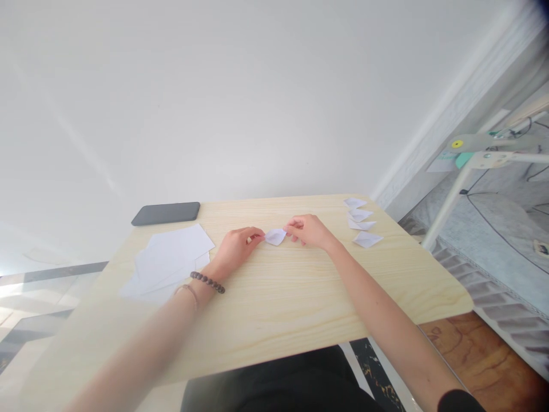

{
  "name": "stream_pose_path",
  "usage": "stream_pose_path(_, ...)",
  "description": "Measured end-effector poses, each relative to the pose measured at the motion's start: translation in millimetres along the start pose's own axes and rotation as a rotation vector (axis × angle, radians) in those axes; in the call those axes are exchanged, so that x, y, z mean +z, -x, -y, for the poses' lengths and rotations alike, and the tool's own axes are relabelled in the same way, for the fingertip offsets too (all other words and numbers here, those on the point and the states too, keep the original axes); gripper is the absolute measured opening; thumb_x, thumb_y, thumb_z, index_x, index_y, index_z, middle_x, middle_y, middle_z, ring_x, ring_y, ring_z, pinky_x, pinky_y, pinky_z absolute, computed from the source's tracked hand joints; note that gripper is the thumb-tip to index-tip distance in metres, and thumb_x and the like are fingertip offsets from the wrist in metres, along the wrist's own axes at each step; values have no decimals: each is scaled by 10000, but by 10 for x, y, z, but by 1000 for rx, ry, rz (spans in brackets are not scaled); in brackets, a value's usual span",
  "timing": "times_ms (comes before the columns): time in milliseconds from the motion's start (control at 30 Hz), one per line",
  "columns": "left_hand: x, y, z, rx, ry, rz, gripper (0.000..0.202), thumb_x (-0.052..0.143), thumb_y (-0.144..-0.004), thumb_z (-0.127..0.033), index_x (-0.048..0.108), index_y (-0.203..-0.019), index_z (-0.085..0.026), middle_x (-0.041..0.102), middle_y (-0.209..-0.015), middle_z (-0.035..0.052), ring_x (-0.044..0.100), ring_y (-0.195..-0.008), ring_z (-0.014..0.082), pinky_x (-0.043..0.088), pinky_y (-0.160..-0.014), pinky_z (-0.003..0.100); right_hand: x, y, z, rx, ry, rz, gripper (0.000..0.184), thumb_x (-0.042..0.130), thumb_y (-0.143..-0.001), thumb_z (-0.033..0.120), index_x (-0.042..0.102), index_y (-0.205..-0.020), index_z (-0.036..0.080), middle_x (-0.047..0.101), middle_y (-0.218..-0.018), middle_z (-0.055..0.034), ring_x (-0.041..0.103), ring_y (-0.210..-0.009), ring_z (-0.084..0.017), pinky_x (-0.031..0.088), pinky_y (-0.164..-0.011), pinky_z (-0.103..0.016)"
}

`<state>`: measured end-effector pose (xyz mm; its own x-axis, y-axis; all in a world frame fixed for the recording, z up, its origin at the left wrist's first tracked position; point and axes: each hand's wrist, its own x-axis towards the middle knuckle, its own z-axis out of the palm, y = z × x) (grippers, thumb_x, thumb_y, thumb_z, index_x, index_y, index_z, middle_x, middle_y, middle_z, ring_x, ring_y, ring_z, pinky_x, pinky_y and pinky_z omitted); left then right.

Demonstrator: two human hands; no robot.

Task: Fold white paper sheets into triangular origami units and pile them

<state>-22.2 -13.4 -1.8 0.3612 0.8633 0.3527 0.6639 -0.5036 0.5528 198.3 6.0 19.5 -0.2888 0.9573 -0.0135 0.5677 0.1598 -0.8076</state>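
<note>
A small white folded paper boat (275, 237) is at the middle of the table, between my two hands. My left hand (240, 245) pinches its left tip between thumb and forefinger. At the opposite tip, my right hand (306, 230) has its thumb and forefinger closed on the paper, the other fingers curled below. Several similar folded paper boats (367, 239) stand in a column at the table's right side. Left of my left hand lies a loose stack of white paper sheets (171, 252), fanned unevenly.
A dark phone (166, 213) lies at the table's back left corner. The pale wooden table (274, 309) meets a white wall (257, 103) behind. Beyond the right edge stands a white metal frame (450, 200) with cables. My lap is below the front edge.
</note>
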Motion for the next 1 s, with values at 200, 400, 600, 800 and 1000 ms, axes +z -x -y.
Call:
stream_pose_path(200,-21,4,26,-51,51,-2,270,430,-819,-391,639,-881,-232,668,-871,-19,574,-664,111,439,-672,224,-16,5,-19,1,-17,17,140,541,-750,280,611,-765,160,665,-755,-46,613,-583,-108,434,-384,-153)
stream_pose_path(400,-8,-2,24,-74,54,-19,258,452,-802,-413,615,-848,-218,663,-826,-15,573,-650,112,441,-654,234,-21,12,-21,15,-13,26,147,536,-752,284,607,-777,157,663,-776,-54,622,-607,-114,450,-400,-148)
stream_pose_path(600,-5,-1,33,-65,62,-11,249,446,-806,-410,603,-858,-224,654,-836,-20,567,-658,108,438,-645,232,-16,14,-10,11,-6,35,147,542,-744,281,604,-775,151,661,-773,-57,624,-610,-120,456,-397,-149)
stream_pose_path(800,-4,1,26,-72,-22,25,286,406,-821,-434,582,-914,-229,643,-872,-7,569,-691,130,446,-677,266,-101,42,-5,21,16,10,135,544,-737,261,607,-749,143,663,-748,-63,623,-607,-127,467,-394,-162)
stream_pose_path(1000,53,17,-70,189,-221,175,451,381,-823,-474,473,-1179,-212,474,-1251,55,377,-1169,239,291,-976,397,-421,403,-108,101,35,-35,160,544,-739,277,618,-750,135,668,-752,-76,625,-615,-134,451,-371,-158)
